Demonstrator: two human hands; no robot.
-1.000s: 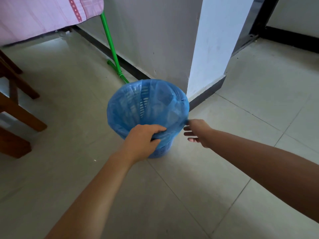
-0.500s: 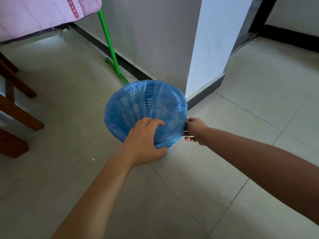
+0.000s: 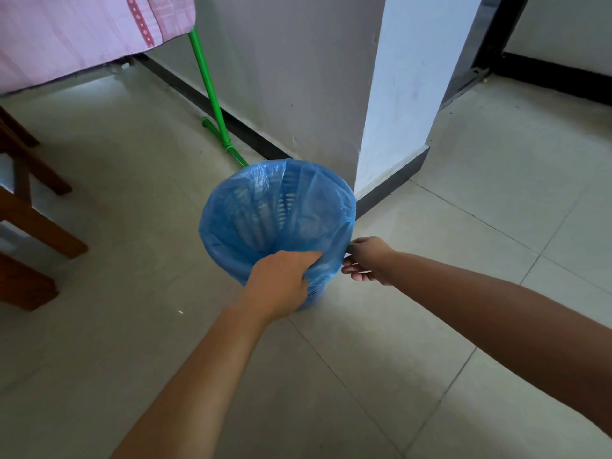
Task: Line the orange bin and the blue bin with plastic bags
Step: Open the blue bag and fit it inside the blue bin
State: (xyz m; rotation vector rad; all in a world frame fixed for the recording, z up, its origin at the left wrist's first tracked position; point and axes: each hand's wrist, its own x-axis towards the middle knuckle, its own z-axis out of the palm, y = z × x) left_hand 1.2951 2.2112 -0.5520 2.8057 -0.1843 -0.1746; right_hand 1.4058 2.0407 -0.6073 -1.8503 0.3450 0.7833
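The blue bin (image 3: 313, 294), a slotted plastic basket, stands on the tiled floor by a wall corner. A thin blue plastic bag (image 3: 251, 223) lines its inside and folds over the rim all round. My left hand (image 3: 281, 279) grips the near rim, fingers curled over the bag's folded edge. My right hand (image 3: 367, 260) pinches the bag's edge at the right side of the rim. The orange bin is out of view.
A green broom handle (image 3: 212, 97) leans on the grey wall behind the bin. A white pillar (image 3: 407, 94) with a dark skirting stands right of it. Brown wooden furniture legs (image 3: 36, 220) are at the left, and pink cloth (image 3: 76, 31) hangs at the top left.
The bin tipped toward me half a second ago and now stands upright again. My left hand has shifted from the bin's outer side back onto the near rim. My right hand stays at the right rim.
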